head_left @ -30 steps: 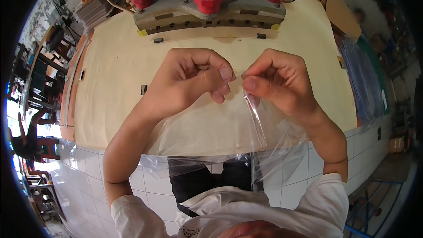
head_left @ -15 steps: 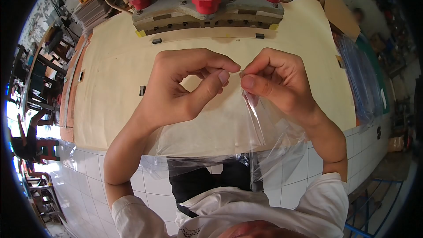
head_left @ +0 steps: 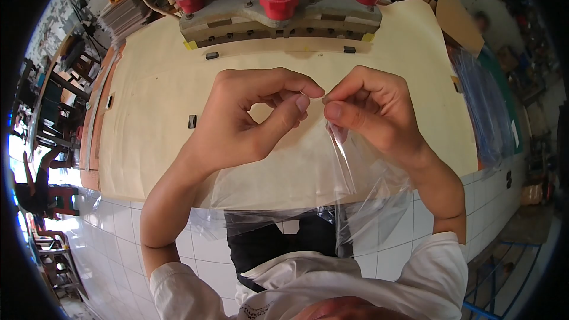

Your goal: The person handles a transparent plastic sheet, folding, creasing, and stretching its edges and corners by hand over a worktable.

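Observation:
A clear plastic sheet [head_left: 355, 172] hangs in folds from my right hand [head_left: 376, 109], pinched between its thumb and forefinger. My left hand [head_left: 249, 118] is just to the left, its fingers curled and its thumb close to the forefinger. Anything between those fingers is too small to make out. The tips of both forefingers nearly meet. Below the hands, the sheet spreads over the near edge of the cream-covered table [head_left: 148, 124] and droops toward my lap.
A heavy press head [head_left: 278, 24] with red knobs stands across the table's far side. Small dark blocks [head_left: 192, 121] sit on the cream surface. Blue-tinted clear plastic sheets [head_left: 483, 112] lie at the right edge, below a cardboard box [head_left: 450, 18]. Another person [head_left: 38, 186] is at far left.
Both hands keep almost the same pose. My left hand has shifted very slightly, and the view has moved a little.

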### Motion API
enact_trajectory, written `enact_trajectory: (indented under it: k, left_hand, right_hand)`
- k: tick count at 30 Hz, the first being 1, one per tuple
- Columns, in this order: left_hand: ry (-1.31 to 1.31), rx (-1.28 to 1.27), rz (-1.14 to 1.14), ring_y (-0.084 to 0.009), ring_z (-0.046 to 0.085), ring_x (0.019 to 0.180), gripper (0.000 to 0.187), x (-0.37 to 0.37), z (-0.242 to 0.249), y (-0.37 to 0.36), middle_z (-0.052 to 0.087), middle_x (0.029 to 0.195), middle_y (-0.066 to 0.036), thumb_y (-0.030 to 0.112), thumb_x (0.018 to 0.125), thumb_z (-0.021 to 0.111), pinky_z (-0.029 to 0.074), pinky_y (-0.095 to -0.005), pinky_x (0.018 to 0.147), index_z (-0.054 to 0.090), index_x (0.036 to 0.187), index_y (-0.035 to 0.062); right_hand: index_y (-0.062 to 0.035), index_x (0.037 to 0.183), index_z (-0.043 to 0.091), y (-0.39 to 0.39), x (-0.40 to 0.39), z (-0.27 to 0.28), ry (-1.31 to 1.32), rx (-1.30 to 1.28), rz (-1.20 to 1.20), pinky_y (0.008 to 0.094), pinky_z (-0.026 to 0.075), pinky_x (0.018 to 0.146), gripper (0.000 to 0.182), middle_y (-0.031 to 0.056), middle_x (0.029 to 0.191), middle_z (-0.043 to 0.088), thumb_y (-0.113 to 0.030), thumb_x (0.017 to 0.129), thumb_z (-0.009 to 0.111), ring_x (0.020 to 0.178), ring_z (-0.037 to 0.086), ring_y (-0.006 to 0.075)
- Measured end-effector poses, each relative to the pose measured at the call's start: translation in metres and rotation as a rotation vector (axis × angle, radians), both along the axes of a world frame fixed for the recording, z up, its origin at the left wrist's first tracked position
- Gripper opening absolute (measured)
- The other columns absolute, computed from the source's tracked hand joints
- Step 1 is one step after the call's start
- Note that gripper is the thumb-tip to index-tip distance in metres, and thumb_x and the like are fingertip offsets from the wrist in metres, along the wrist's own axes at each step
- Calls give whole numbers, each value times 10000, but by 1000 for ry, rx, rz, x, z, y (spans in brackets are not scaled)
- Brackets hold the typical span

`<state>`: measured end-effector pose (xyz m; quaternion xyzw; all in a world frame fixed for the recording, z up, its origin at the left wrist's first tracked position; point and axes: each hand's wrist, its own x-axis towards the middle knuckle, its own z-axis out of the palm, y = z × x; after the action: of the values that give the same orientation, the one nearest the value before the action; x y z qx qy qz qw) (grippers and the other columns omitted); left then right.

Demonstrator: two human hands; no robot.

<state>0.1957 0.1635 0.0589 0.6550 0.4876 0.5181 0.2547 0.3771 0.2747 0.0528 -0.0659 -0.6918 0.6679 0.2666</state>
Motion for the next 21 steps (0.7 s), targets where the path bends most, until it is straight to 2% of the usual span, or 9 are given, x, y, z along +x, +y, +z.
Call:
enact_trajectory:
  k: [8, 21]
  left_hand:
    - [-108, -116, -28, -123, 604, 691, 144, -2, 2, -1, 634, 802, -90, 16, 886, 571, 492, -246, 638, 617, 990, -72]
    - [-13, -37, -20, -133, 617, 696, 102, -7, 0, 0, 640, 808, -102, -5, 863, 588, 501, -250, 642, 620, 936, -69]
  right_hand:
    - [29, 874, 584, 0, -1, 0, -3, -13, -2, 218, 472, 541, 75, 57, 715, 613, -31, 869, 630, 601, 580, 84]
    - [33, 882, 592, 1, -1, -1, -39, -87, -4, 223, 475, 549, 97, 62, 712, 617, -55, 873, 634, 594, 582, 93]
